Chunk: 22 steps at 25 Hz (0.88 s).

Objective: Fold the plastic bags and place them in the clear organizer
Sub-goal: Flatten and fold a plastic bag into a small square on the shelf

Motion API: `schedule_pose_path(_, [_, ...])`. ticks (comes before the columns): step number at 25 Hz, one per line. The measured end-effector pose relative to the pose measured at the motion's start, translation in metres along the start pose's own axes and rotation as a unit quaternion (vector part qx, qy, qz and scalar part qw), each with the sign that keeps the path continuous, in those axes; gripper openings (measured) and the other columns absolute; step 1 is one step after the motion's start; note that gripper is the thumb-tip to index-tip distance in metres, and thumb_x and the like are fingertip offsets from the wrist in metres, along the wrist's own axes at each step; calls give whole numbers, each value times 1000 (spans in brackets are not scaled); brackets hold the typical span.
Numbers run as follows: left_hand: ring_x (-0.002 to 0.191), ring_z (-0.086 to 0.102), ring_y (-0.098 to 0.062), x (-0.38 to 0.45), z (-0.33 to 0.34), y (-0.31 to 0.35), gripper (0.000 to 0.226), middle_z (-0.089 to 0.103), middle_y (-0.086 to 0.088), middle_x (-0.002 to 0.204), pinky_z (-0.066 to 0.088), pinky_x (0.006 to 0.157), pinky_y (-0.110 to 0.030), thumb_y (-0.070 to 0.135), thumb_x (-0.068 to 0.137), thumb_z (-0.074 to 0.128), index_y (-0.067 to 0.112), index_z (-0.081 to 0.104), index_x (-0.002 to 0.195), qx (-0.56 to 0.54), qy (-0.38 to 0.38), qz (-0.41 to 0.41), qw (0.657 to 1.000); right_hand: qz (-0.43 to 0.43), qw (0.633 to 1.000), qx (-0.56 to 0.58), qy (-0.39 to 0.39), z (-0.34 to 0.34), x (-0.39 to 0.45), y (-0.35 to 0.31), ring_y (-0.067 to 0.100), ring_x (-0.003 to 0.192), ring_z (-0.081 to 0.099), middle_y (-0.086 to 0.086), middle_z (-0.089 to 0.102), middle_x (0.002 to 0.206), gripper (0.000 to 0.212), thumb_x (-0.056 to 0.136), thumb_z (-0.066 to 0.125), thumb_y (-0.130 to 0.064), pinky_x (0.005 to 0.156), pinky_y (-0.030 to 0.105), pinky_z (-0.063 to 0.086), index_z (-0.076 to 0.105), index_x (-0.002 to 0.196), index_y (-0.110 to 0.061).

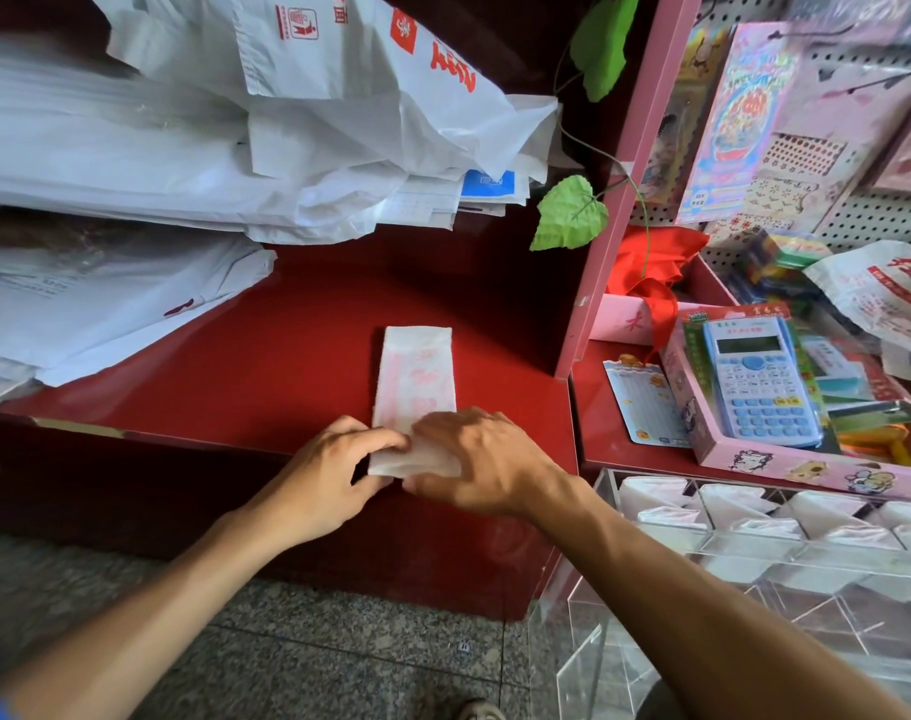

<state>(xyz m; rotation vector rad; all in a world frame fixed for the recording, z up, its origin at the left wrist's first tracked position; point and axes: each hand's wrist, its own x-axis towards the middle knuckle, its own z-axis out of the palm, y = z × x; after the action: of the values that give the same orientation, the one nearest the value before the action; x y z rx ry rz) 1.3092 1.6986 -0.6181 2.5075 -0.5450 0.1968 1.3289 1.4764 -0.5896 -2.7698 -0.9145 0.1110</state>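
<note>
We see folded bag [417, 376] as long strip on red counter [266, 356], near front edge. Left hand [323, 475] pinches strip's near end, fingers curled; right hand [474, 459] lies over same end, fingers curled round it. Loose bags [183, 148] heaped back left. Organizer [754, 553] lower right, folded bags inside. Granite floor [287, 657] below.

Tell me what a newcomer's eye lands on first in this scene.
First, the two hands at centre: the left hand and right hand both hold the near end of a folded bag, a narrow strip on the red counter. Next, the heap of white bags at upper left. Then the blue calculator at right, with the clear organizer below it already holding folded bags.
</note>
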Motion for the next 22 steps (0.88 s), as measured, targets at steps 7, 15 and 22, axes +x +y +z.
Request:
schedule_pose_path(7, [97, 51, 5, 3, 2, 0, 31, 67, 25, 108, 40, 85, -5, 15, 82, 78, 26, 76, 111, 22, 41, 20, 999, -6, 997, 65, 46, 5, -3, 14, 9, 125, 54, -12, 58, 139, 44, 92, 59, -33, 102, 32, 43, 59, 135, -29])
schedule_pose_path(15, [68, 60, 13, 3, -3, 19, 27, 66, 25, 65, 39, 63, -10, 15, 92, 67, 28, 65, 68, -159, 85, -102, 978, 101, 945, 263, 165, 7, 0, 26, 8, 53, 33, 0, 44, 57, 25, 92, 64, -23, 53, 34, 31, 63, 73, -7])
schedule_pose_path(22, [73, 67, -1, 13, 5, 22, 8, 74, 13, 75, 48, 67, -14, 13, 80, 78, 19, 74, 83, -166, 111, -204, 959, 191, 925, 277, 177, 10, 12, 20, 16, 56, 37, 5, 44, 58, 33, 92, 63, -22, 53, 36, 30, 57, 67, -1])
